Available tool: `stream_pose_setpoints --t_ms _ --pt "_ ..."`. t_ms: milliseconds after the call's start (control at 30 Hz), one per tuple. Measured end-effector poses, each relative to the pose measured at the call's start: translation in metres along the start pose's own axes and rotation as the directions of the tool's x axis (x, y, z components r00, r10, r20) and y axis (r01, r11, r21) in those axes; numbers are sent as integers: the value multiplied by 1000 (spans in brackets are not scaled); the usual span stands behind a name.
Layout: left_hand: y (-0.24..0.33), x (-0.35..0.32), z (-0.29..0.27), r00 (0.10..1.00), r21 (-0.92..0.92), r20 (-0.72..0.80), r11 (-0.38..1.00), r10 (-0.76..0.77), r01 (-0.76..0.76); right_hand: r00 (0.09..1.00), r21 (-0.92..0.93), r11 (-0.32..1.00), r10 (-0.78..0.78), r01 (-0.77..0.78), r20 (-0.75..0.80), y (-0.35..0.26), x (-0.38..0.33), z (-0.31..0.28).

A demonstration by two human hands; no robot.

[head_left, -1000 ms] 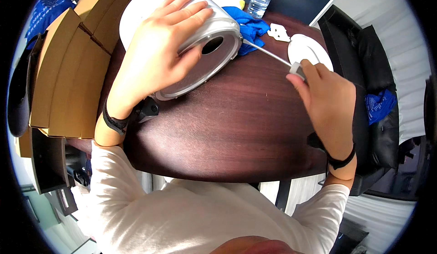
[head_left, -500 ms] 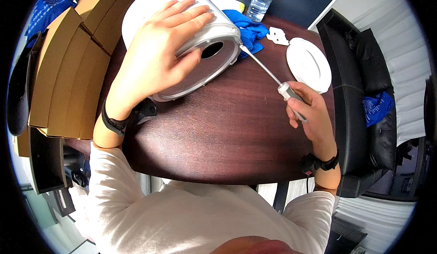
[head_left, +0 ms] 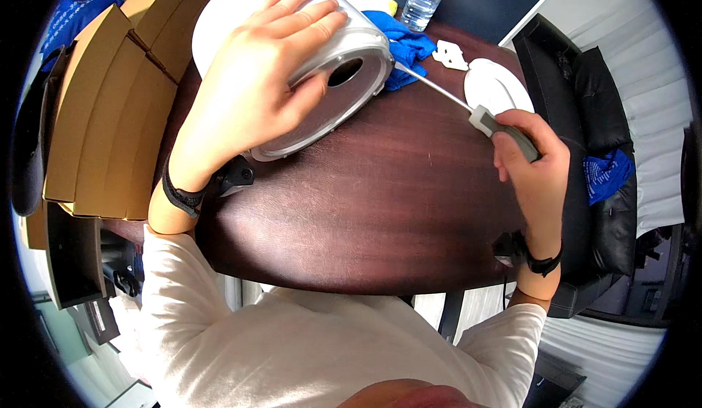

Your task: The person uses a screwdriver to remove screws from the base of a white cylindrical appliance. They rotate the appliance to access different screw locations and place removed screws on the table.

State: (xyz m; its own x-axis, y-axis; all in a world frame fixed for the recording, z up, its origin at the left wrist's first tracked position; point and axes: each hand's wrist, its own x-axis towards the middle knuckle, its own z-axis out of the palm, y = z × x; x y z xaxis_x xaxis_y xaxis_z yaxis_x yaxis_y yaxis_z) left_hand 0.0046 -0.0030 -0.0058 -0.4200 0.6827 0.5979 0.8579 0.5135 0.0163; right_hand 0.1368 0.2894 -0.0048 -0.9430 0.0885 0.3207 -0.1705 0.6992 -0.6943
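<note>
Here, a screwdriver (head_left: pixel 480 118) points at the rim of a white drum (head_left: pixel 245 17)

Taking the view as a clock face, the white drum is on its side at eleven o'clock over the dark red-brown table (head_left: pixel 351 210), its round end, pierced by a dark hole (head_left: pixel 345 72), facing five. The left hand (head_left: pixel 270 72) lies across it, fingers straight and slightly parted, thumb apart and near the rim. At three, the right hand (head_left: pixel 537 152) has its thumb and fingers closed around the screwdriver's grey handle; the metal shaft slants toward ten, its tip at the rim, though whether it touches I cannot tell. A crumpled blue cloth (head_left: pixel 409 46) and a water bottle (head_left: pixel 427 0) sit toward one o'clock, beyond the shaft, with a small white plastic piece (head_left: pixel 450 55). An oval white plate (head_left: pixel 497 86) lies at two, near the right hand.
</note>
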Motion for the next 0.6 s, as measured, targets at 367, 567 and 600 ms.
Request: stream_pose_setpoints --t_ms 367,567,600 --pt "3 0 2 999 21 -34 1000 -10 11 890 -370 813 -443 449 106 -11 -16 18" --pt "-1 -1 3 997 14 -45 998 -56 57 991 444 887 124 -131 45 14 -27 28" --pt "-1 -1 3 997 14 -45 998 -55 56 970 584 781 239 -223 51 15 -28 34"
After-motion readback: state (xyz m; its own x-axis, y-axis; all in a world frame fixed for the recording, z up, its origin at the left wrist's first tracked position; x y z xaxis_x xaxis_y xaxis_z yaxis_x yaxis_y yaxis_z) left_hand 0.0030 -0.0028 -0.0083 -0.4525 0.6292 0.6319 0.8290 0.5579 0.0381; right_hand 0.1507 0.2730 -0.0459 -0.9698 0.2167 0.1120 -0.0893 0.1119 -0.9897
